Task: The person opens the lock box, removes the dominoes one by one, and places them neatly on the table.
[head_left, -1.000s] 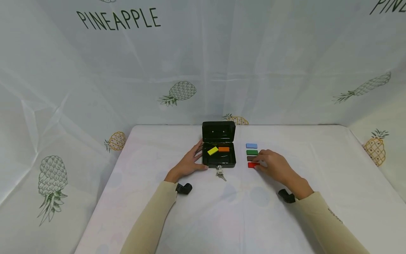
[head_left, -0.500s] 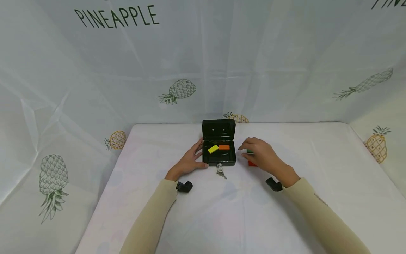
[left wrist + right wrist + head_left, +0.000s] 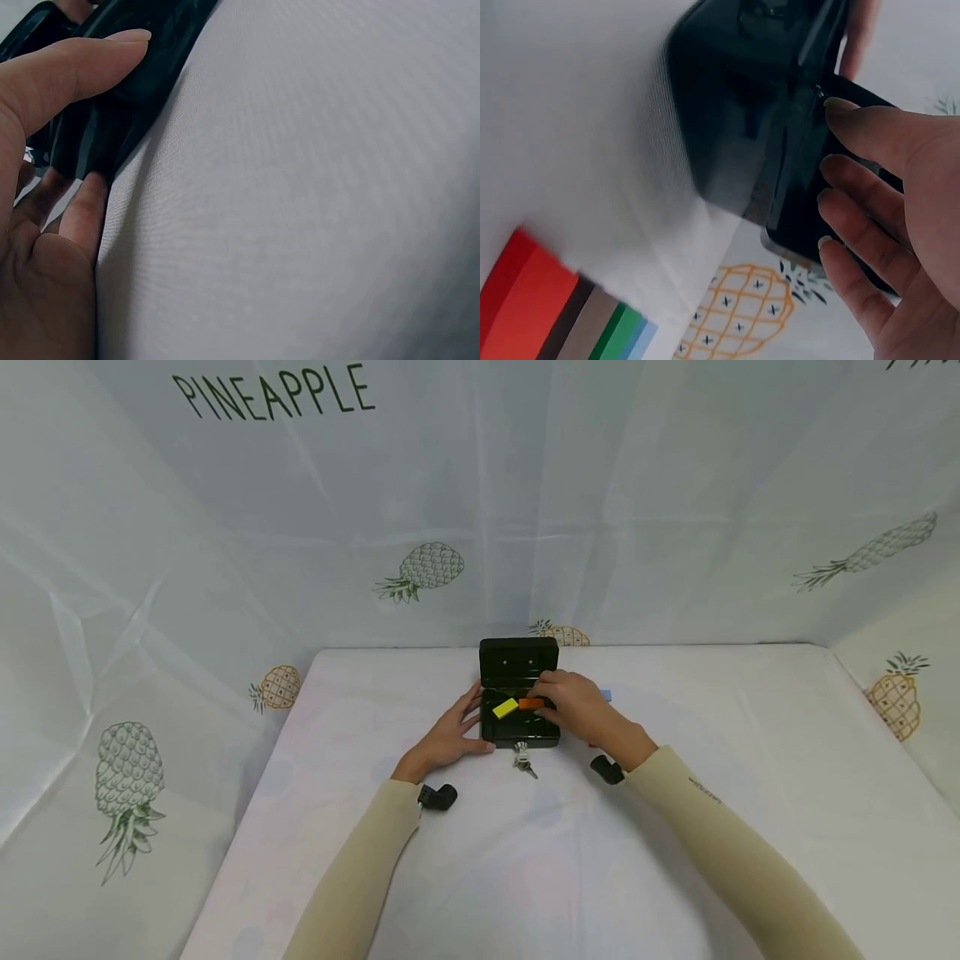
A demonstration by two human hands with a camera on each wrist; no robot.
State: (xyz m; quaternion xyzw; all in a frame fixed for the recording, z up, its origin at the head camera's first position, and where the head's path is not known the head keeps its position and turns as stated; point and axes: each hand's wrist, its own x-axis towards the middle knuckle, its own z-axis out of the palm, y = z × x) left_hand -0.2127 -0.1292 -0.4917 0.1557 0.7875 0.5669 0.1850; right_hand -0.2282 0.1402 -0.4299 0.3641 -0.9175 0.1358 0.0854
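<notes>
A small black cash box (image 3: 501, 741) stands with its lid (image 3: 517, 656) raised. Inside it lie a yellow block (image 3: 505, 708) and an orange block (image 3: 528, 703). My left hand (image 3: 444, 741) rests against the box's left side with straight, spread fingers, its thumb at the front left corner. Over the box's right part reaches my right hand (image 3: 588, 708), thumb and fingertips on either side of the orange block; contact cannot be made out. In the right wrist view its thumb (image 3: 877, 135) and fingers are apart, and the orange block is out of sight.
Keys (image 3: 525, 764) hang from the lock at the box's front. Right of the box, a red block (image 3: 532, 292), a brown one (image 3: 589, 322), a green one (image 3: 615, 330) and a blue one (image 3: 640, 341) lie in a row, mostly hidden by the right arm in the head view.
My right hand has left the row of blocks beside the box and moved left over the box to the orange block. The left hand has stayed against the box.
</notes>
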